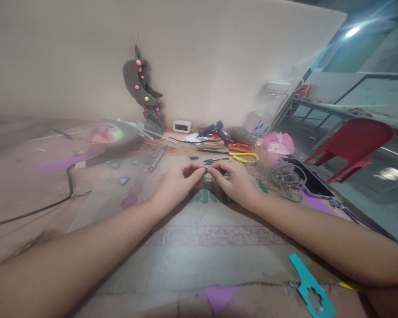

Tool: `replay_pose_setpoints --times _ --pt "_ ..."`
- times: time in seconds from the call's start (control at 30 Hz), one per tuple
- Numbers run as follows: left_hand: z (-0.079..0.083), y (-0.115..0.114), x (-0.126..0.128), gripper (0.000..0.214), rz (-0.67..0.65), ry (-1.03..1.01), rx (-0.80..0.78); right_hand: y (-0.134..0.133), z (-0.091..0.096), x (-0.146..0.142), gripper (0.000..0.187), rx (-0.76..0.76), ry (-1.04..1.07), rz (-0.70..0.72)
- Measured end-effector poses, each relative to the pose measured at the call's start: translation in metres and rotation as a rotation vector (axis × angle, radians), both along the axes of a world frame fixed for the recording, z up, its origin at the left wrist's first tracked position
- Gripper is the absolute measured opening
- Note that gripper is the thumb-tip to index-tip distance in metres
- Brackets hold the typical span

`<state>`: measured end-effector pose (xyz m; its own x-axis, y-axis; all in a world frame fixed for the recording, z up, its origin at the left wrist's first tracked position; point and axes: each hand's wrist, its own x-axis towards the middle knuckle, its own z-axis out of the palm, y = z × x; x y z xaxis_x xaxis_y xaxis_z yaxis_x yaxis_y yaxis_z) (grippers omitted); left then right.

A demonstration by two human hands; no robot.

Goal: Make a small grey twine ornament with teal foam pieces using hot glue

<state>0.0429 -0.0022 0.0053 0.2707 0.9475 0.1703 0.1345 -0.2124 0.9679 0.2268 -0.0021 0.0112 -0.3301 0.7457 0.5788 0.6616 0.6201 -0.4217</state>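
Over the middle of the cardboard work surface (199, 260), my left hand (179, 183) and my right hand (237, 183) meet fingertip to fingertip. Each is closed in a pinch on a tiny dark piece (205, 170), mostly hidden by the fingers; its kind is too small to make out. Just beyond the hands lie a small flat grey piece (194, 157) and dark thread snips (216, 161). Large scissors (242, 152) with orange and yellow handles rest behind them. Loose grey yarn (287, 179) is heaped to the right of my right hand.
Toward the wall stand a blue glue gun (215, 130), a yarn ball (242, 134) and a small clock (181, 126). A grey crescent with pompoms (132, 81) hangs there. A phone (307, 176) lies right, a marker (158, 158) left, a turquoise cut-out (307, 280) in front.
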Motion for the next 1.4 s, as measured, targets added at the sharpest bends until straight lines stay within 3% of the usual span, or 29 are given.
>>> replay_pose_setpoints --times 0.23,0.5,0.67,0.93,1.17,1.4 --pt "-0.004 0.002 -0.001 0.027 0.0 0.0 0.043 -0.003 0.001 -0.001 0.016 -0.087 0.066 0.019" --pt "0.005 -0.002 0.0 0.023 0.025 0.029 0.037 -0.005 -0.005 -0.009 0.02 -0.587 0.493 0.155" --pt "0.004 -0.001 0.0 0.022 0.005 0.016 0.029 -0.009 -0.002 -0.014 0.027 -0.728 0.58 0.144" --pt "-0.002 0.002 0.002 0.018 -0.044 -0.098 -0.003 -0.005 -0.004 -0.013 0.028 -0.692 0.606 0.153" --pt "0.002 0.001 0.001 0.023 0.041 -0.016 0.068 -0.004 -0.009 -0.012 0.023 -0.6 0.566 0.136" --pt "0.0 -0.001 0.002 0.027 0.015 -0.033 0.061 -0.005 -0.008 -0.012 0.021 -0.581 0.535 0.136"
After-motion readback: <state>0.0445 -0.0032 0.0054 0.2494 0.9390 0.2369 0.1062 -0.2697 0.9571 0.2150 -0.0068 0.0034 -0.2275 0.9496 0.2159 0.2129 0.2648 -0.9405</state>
